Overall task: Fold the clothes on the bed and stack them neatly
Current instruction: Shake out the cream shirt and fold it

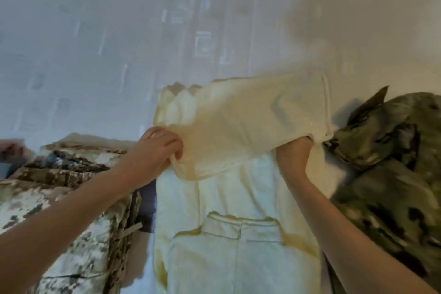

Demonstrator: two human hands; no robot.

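Now — left hand (pixel 157 148) pinching garment (pixel 250 117), right hand (pixel 292 160) beneath

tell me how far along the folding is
Done: a pile of pale camo clothes lies folded on the left. In hand: the cream garment, its far part doubled over; the left hand pinches that flap's edge, and the right hand reaches under it, fingers hidden. Left: finish this fold, stack it, then fold the green camo garment lying crumpled on the right.
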